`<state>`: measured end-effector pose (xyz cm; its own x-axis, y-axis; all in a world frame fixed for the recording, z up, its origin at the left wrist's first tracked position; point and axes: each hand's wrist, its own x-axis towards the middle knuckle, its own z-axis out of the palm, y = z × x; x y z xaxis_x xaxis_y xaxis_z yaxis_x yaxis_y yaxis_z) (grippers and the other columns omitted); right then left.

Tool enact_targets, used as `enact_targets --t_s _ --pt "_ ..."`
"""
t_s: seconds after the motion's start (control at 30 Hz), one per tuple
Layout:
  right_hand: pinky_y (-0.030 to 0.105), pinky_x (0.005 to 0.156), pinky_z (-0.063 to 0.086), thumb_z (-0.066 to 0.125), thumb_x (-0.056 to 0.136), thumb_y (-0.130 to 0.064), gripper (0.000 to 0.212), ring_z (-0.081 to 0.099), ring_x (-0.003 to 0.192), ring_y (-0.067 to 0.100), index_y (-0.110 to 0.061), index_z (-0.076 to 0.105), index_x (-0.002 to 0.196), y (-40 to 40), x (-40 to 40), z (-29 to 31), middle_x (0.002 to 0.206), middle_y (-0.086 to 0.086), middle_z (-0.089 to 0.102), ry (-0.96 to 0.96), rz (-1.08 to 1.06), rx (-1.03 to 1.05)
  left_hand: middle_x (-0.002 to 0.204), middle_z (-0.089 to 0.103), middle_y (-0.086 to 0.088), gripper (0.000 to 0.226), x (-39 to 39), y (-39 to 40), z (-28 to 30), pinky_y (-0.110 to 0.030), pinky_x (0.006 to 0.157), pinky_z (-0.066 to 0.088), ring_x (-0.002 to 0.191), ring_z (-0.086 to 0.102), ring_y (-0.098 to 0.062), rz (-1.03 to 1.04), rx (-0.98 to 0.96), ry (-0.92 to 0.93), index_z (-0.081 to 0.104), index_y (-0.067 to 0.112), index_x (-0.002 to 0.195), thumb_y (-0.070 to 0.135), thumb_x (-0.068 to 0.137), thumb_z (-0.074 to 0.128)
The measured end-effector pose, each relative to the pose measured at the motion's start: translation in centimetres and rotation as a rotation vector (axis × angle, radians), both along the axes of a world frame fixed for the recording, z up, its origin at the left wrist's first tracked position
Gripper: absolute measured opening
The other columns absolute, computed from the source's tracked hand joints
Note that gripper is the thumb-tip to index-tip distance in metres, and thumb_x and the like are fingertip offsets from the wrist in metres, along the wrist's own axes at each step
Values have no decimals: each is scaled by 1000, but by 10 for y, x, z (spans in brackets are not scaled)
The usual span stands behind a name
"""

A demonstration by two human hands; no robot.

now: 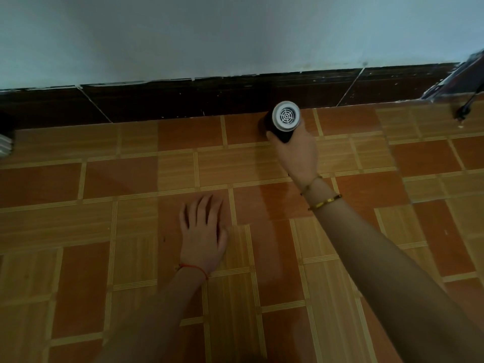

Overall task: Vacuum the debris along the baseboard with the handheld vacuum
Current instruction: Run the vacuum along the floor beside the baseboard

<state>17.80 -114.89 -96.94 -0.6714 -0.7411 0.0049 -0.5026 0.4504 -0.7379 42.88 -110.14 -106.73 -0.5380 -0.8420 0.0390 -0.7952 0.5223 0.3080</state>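
Crouching low by the wall, the person works from the floor, and the head view takes it all in. Right hand is wrapped around the dark body of the handheld vacuum, fingers closed tight on it, its white vented rear cap facing up at us and its nose, out of sight, pointed down where the tiled floor meets the dark baseboard. Left hand lies flat on the tiles, fingers spread and holding nothing, propping the body. Debris? Pale specks dot the baseboard's face and top edge, but on the floor line I can't make out crumbs either way, so I can't tell which stretch is done. My guess: mid-pass, with baseboard running off to both sides. A dark cable dangles at far right.
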Motion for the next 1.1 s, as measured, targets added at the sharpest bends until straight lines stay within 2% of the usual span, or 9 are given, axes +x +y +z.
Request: enact_targets --t_s 0.17,0.3,0.37,0.47,0.6,0.67,0.83,1.1 --pt "35 85 53 70 84 -41 64 63 110 25 -16 44 136 -27 23 -2 121 5 67 -23 149 25 149 44 -11 53 0 0 -1 -59 118 20 140 36 -31 -2 -15 -20 47 15 143 34 93 39" --pt "21 88 44 71 84 -40 69 58 118 20 -15 42 141 -32 43 -7 129 4 63 -109 345 43 148 45 -11 54 0 -1 -1 -59 118 20 140 37 -32 -3 -27 -14 47 15 143 32 93 40" --pt "17 87 41 71 85 -38 67 57 119 18 -16 42 141 -29 46 -8 130 2 62 -117 374 37 147 45 -11 53 0 -1 -1 -60 118 20 139 37 -31 -4 -29 -3 47 15 143 32 93 41" --pt "17 86 41 71 84 -38 67 58 118 18 -17 42 141 -21 36 -7 128 1 63 -98 308 32 146 46 -11 52 0 0 -1 -59 118 21 139 37 -30 -2 -40 1 48 15 141 31 92 43" --pt "34 87 52 70 83 -41 67 62 111 23 -16 42 139 -4 8 -4 122 3 66 -14 156 13 147 45 -10 51 0 -1 0 -57 120 18 140 36 -30 4 -18 -1 48 16 141 31 92 41" --pt "37 84 53 70 84 -38 65 63 108 25 -14 42 138 8 -7 -2 120 5 66 21 70 7 148 44 -9 52 0 -1 0 -57 120 17 140 36 -30 6 -9 -2 48 16 142 32 93 40" --pt "26 79 45 70 84 -37 61 61 111 21 -17 45 136 44 -29 -3 122 1 65 13 -58 -1 148 44 -10 53 0 0 1 -57 120 17 140 36 -30 1 -6 2 47 16 142 32 93 40" --pt "21 75 46 71 84 -39 59 60 98 8 -22 47 134 95 4 2 110 -8 65 -77 127 79 148 44 -11 54 0 1 5 -58 119 18 140 35 -32 -4 23 -23 47 15 142 35 93 36"
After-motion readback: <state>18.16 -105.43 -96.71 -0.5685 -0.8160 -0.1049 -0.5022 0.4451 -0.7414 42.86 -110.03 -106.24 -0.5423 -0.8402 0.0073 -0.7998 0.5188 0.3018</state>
